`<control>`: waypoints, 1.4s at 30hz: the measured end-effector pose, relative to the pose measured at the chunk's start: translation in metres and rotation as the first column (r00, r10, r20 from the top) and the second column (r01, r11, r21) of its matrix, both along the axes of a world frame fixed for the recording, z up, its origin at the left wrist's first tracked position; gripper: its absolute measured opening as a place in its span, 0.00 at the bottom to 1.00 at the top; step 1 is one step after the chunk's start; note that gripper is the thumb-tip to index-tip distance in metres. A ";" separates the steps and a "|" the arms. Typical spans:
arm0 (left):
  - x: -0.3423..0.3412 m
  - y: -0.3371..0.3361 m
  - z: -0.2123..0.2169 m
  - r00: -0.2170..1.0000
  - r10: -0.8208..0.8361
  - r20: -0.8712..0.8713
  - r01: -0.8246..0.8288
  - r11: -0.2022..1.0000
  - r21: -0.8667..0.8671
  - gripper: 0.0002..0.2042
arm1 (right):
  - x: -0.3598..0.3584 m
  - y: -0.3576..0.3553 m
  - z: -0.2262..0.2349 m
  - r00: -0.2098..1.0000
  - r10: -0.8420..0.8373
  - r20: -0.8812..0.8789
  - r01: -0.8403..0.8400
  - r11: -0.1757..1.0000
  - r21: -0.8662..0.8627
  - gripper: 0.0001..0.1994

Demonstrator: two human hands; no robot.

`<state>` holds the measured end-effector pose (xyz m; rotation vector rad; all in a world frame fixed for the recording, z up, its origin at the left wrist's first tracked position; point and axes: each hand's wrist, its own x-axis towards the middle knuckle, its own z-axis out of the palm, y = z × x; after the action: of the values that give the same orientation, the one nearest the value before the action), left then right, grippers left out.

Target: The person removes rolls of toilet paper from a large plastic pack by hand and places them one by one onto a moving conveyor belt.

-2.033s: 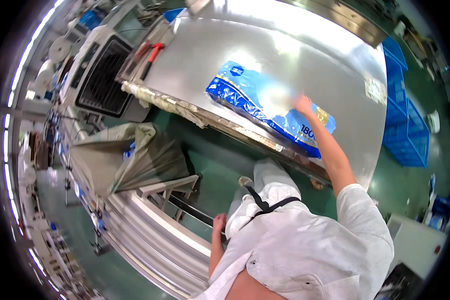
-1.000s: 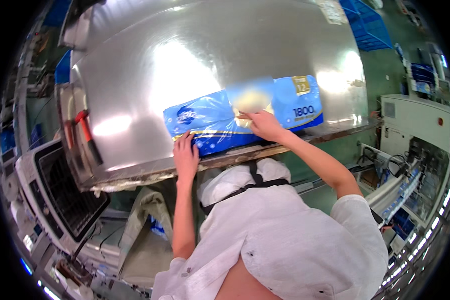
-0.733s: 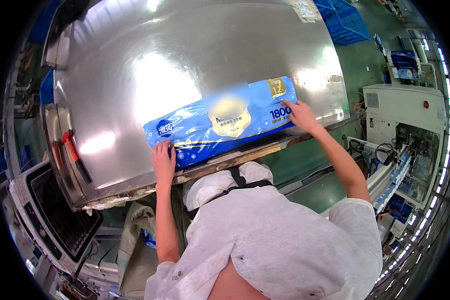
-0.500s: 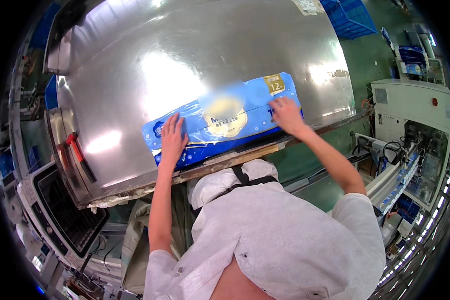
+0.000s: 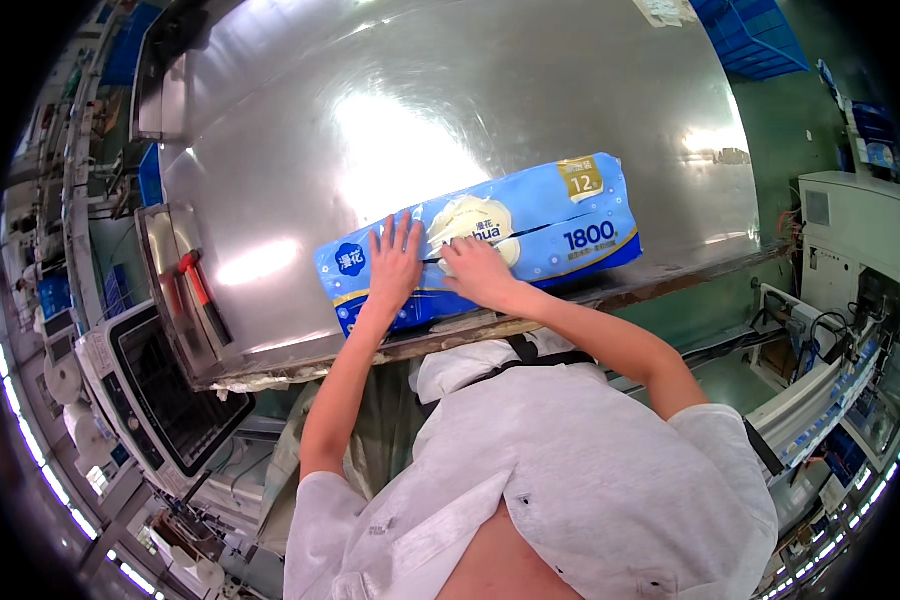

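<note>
A long blue plastic-wrapped pack (image 5: 545, 210) with a cream patch and a gold corner lies flat along the near edge of the metal table. Its right end sits a little farther from me than its left. A dark, narrow line runs lengthwise along its top film. My left hand (image 5: 397, 262) rests on the left half of the pack, fingers stretched out and spread. Close beside it, my right hand (image 5: 478, 274) touches the middle of the pack over the cream patch, fingers apart and slightly bent. Neither hand grips the pack around.
The shiny metal table (image 5: 590, 100) has a worn near edge. A red-and-black-handled tool (image 5: 200, 285) lies in a side tray at the left. Beyond the right edge is a blue crate (image 5: 755, 40). A pale machine (image 5: 840, 225) stands right; a dark-fronted unit (image 5: 175, 385) stands lower left.
My right hand has moved left from the pack's right end to its middle, near my left hand. My left hand stays on the left part. The whole view has shifted slightly.
</note>
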<state>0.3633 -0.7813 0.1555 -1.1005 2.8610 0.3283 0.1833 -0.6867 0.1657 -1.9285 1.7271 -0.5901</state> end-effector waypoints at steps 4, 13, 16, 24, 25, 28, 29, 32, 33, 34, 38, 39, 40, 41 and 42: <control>0.002 -0.014 0.000 0.992 0.124 0.004 -0.124 0.992 -0.022 0.36 | 0.028 -0.009 -0.027 0.975 0.223 0.011 -0.223 0.969 0.104 0.13; 0.122 -0.142 0.009 0.856 0.465 0.225 -0.453 0.885 -0.105 0.19 | -0.036 0.066 0.042 0.902 0.423 0.085 -0.431 0.893 0.128 0.16; 0.129 -0.127 0.001 0.845 0.501 0.187 -0.507 0.862 -0.021 0.17 | -0.048 0.067 0.033 0.900 0.435 0.012 -0.435 0.898 0.068 0.12; 0.144 -0.046 -0.005 0.867 0.489 -0.093 -0.486 0.872 0.054 0.27 | 0.046 0.015 -0.004 0.924 0.383 0.027 -0.383 0.923 0.043 0.11; 0.146 -0.047 -0.002 0.886 0.454 -0.089 -0.451 0.891 0.054 0.27 | 0.068 0.002 -0.007 0.914 0.397 0.083 -0.403 0.913 0.065 0.12; 0.152 -0.064 -0.001 0.911 0.392 -0.128 -0.381 0.919 0.105 0.25 | 0.133 -0.029 -0.003 0.871 0.472 0.135 -0.489 0.859 0.153 0.11; 0.153 -0.068 -0.004 0.892 0.435 -0.126 -0.415 0.896 0.157 0.23 | 0.147 -0.037 -0.001 0.847 0.520 0.111 -0.530 0.810 0.249 0.10; 0.157 -0.088 -0.011 0.815 0.563 -0.138 -0.503 0.805 0.316 0.18 | 0.164 -0.025 -0.005 0.696 0.718 0.019 -0.712 0.686 0.151 0.11; 0.160 -0.093 -0.017 0.769 0.622 -0.149 -0.536 0.753 0.381 0.16 | 0.161 -0.021 -0.005 0.697 0.714 0.060 -0.713 0.683 0.156 0.11; 0.162 -0.099 -0.023 0.721 0.676 -0.154 -0.560 0.699 0.444 0.14 | 0.154 -0.017 -0.005 0.701 0.706 0.100 -0.712 0.684 0.161 0.12; 0.174 -0.139 -0.059 0.689 0.718 -0.101 -0.484 0.559 0.673 0.10 | 0.146 -0.010 0.017 0.722 0.680 0.129 -0.688 0.685 0.240 0.11; 0.174 -0.147 -0.064 0.705 0.705 -0.077 -0.446 0.525 0.725 0.10 | 0.143 -0.010 0.019 0.733 0.668 0.128 -0.678 0.699 0.229 0.10; 0.176 -0.149 -0.068 0.705 0.709 -0.016 -0.441 0.456 0.773 0.10 | 0.141 -0.007 0.021 0.753 0.646 0.124 -0.652 0.709 0.269 0.11; 0.179 -0.145 -0.077 0.708 0.705 -0.038 -0.401 0.446 0.800 0.10 | 0.141 -0.001 0.025 0.776 0.619 0.120 -0.621 0.719 0.313 0.11; 0.181 -0.142 -0.089 0.707 0.704 -0.066 -0.360 0.439 0.823 0.10 | 0.141 0.002 0.027 0.796 0.595 0.109 -0.591 0.726 0.353 0.12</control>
<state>0.5441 -0.9234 0.0661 -1.8165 1.9789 1.8170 0.3247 -0.6851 0.1930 -2.0346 1.0107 -0.0019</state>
